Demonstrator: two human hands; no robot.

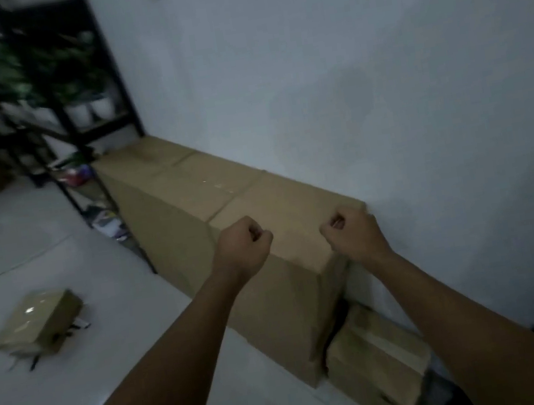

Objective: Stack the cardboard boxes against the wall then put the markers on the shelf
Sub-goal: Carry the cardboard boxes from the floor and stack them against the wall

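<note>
Resting on the top of the tall cardboard box (274, 236), both hands are clenched into loose fists and grasp nothing: the left hand (242, 246) sits at the box's near-left corner, the right hand (353, 232) at its corner nearest the wall (342, 69). The box stands flush in a row with more boxes (164, 176) running away beyond the hands, all against the wall.

The step in hand looks like settling this box into line. To do it well, the person should press evenly with both fists, nudging the box toward the wall until no gap shows under the right hand, and check that its top edge meets the neighbour squarely.

Below the right forearm a lower box (375, 359) lies beside the tall one, partly hidden by the arm. Far out to the left of the left hand a small taped box (39, 323) lies on the floor (58, 251), well apart from the row, so the stacking seems unfinished. Dark thin things (33, 364) poke out beside it; they may be the markers, but they are too small to tell. The shelf (74, 127) stands beyond the row's far end, blurred, with potted plants (84, 104) on it.
</note>
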